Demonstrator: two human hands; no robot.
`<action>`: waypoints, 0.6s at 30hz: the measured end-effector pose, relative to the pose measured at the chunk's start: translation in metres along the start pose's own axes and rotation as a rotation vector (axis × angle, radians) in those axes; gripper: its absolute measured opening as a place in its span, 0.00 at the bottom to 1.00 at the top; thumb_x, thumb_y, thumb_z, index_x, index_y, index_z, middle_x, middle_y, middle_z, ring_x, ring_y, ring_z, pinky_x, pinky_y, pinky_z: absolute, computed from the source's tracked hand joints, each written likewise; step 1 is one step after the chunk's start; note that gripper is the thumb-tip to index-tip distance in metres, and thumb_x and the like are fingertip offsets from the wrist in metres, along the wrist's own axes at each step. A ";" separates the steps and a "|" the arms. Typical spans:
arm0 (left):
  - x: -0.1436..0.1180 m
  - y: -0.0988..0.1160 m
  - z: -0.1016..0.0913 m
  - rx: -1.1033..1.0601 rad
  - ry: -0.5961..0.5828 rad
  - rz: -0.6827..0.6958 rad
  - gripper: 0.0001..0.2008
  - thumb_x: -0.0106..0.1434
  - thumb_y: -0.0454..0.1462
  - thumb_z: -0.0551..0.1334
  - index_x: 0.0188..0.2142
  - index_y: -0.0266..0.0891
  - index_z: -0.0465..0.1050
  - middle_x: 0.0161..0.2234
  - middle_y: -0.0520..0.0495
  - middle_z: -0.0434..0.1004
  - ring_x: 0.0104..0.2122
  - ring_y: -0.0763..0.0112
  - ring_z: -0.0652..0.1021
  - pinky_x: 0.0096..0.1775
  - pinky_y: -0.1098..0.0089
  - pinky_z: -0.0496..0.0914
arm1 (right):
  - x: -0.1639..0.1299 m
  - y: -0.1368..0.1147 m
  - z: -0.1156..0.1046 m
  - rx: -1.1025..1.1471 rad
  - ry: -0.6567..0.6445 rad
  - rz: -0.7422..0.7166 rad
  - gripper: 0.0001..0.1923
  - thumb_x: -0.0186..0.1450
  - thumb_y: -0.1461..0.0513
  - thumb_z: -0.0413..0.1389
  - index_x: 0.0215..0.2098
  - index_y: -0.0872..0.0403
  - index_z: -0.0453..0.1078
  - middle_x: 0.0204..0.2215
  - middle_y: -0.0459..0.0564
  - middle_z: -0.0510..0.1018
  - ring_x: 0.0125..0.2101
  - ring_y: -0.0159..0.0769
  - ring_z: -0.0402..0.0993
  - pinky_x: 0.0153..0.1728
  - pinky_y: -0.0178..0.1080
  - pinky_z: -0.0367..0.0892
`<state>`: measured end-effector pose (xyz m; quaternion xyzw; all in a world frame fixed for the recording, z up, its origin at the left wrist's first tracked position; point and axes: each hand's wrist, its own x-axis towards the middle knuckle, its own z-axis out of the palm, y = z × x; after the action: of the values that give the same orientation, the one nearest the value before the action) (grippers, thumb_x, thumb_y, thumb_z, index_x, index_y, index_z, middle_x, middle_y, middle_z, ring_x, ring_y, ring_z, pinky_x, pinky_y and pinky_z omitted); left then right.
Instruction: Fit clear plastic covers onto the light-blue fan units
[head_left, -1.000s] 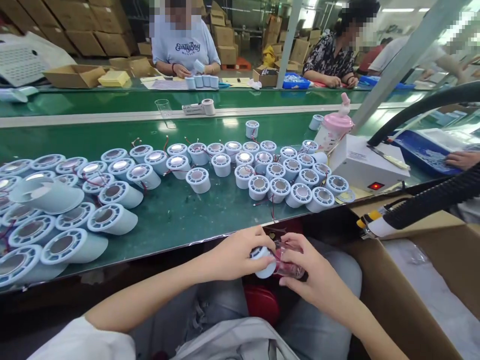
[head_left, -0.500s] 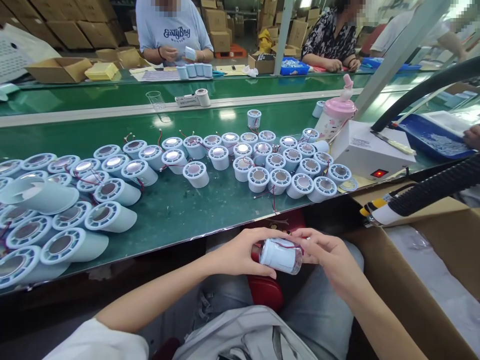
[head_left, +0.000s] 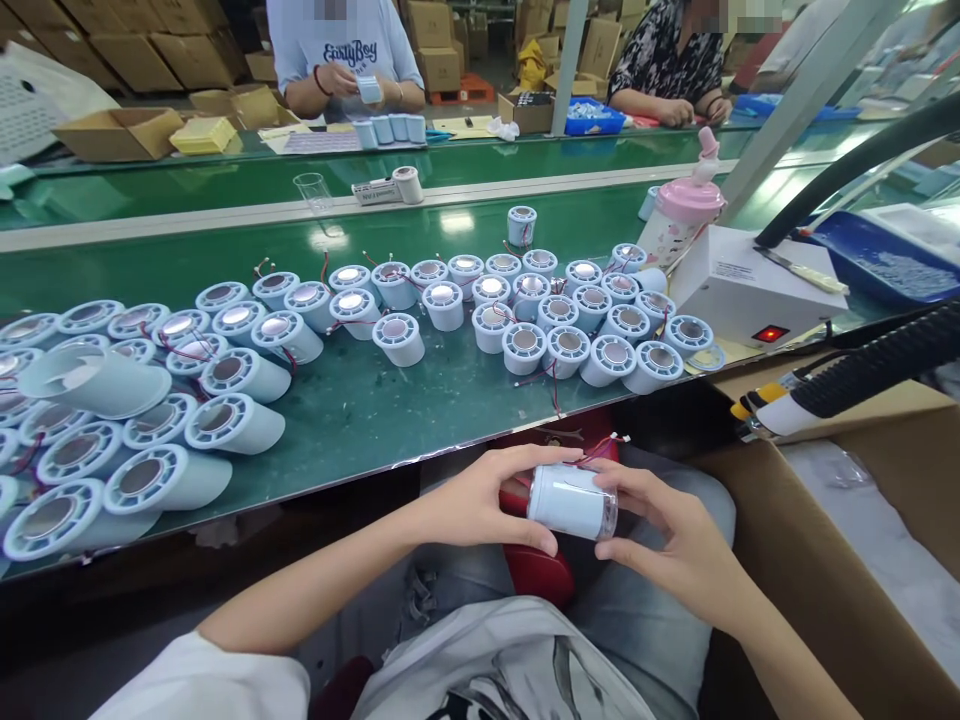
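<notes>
Between my two hands, above my lap, is a light blue cylindrical housing [head_left: 568, 500] with a clear plastic end on its right. My left hand [head_left: 499, 505] wraps round its left end, thumb below and fingers above. The right hand [head_left: 660, 515] grips the clear end between thumb and fingers. Thin red wires [head_left: 604, 447] with small white plugs stick up behind the housing. On the green bench in front stand several similar light blue housings [head_left: 399, 340], with round metallic discs in their tops and loose wires on some.
A white box with a lit red switch [head_left: 750, 290] and a pink-lidded cup [head_left: 682, 215] stand at the right. A black hose tool [head_left: 825, 390] hangs over an open carton [head_left: 832, 570]. Across the green bench [head_left: 352, 410], other people sit working.
My right hand has moved from the wires to the housing's clear end, with its fingers round it. The wires now point up behind the housing, which lies more level.
</notes>
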<state>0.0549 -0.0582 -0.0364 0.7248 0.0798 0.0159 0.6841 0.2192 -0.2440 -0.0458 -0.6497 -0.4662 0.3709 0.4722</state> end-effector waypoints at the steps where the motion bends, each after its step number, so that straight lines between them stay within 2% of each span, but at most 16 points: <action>1: -0.001 0.001 0.000 0.020 0.001 0.018 0.40 0.49 0.40 0.74 0.61 0.48 0.63 0.59 0.41 0.68 0.56 0.54 0.71 0.55 0.58 0.67 | 0.000 -0.002 0.000 0.038 -0.009 0.015 0.21 0.59 0.62 0.65 0.50 0.46 0.68 0.55 0.50 0.73 0.51 0.43 0.74 0.52 0.43 0.72; 9: -0.003 0.007 -0.001 0.175 0.003 0.167 0.37 0.51 0.40 0.73 0.60 0.46 0.65 0.59 0.41 0.69 0.58 0.56 0.70 0.59 0.59 0.63 | 0.002 -0.008 -0.001 0.240 -0.076 0.100 0.22 0.60 0.59 0.65 0.51 0.45 0.66 0.50 0.48 0.74 0.47 0.38 0.74 0.49 0.38 0.71; 14: -0.003 0.008 -0.003 0.253 -0.017 0.237 0.37 0.52 0.39 0.72 0.61 0.46 0.64 0.60 0.42 0.68 0.59 0.57 0.69 0.60 0.60 0.61 | 0.002 -0.007 0.001 0.431 -0.099 0.181 0.22 0.61 0.57 0.64 0.51 0.46 0.64 0.45 0.49 0.76 0.43 0.37 0.74 0.44 0.38 0.71; 18: -0.004 0.008 -0.003 0.283 -0.019 0.272 0.37 0.53 0.38 0.72 0.61 0.47 0.63 0.60 0.43 0.67 0.60 0.59 0.68 0.61 0.62 0.60 | 0.003 -0.005 0.003 0.553 -0.070 0.251 0.22 0.59 0.54 0.65 0.48 0.48 0.65 0.38 0.47 0.77 0.38 0.34 0.73 0.38 0.35 0.70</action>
<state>0.0513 -0.0561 -0.0276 0.8180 -0.0239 0.0898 0.5676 0.2155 -0.2400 -0.0418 -0.5359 -0.2797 0.5611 0.5654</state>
